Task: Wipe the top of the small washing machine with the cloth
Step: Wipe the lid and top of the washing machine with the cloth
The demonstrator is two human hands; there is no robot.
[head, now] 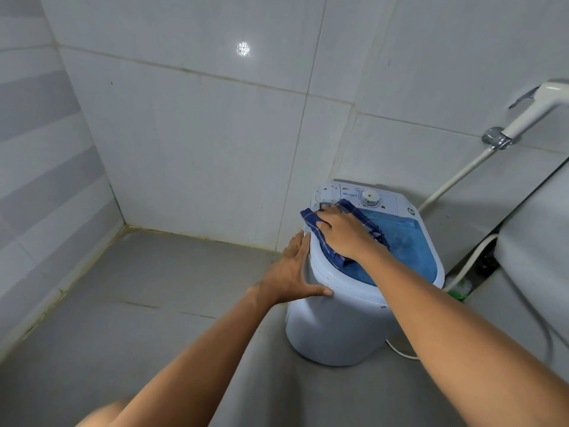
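Machine: small washing machine [338, 322] stands on the grey floor by the tiled wall, blue lid [400, 248] up.
Cloth: blue cloth [320, 232] on the lid's far-left part.
Right hand [341, 232]: flat, fingers spread, pressing the cloth.
Left hand [295, 269]: open palm braced against the machine's side.
Advice: keep pressure even; sweep toward the dial [370, 197] panel, whose yellowish spots look unwiped; hold the brace.

The small pale-blue plastic washing machine [335, 328] looks smooth, its translucent blue lid [400, 248] glossy. The dark-blue checked cloth [320, 238] is soft woven fabric. Upper-left grey wall tiles [191, 124] shine.
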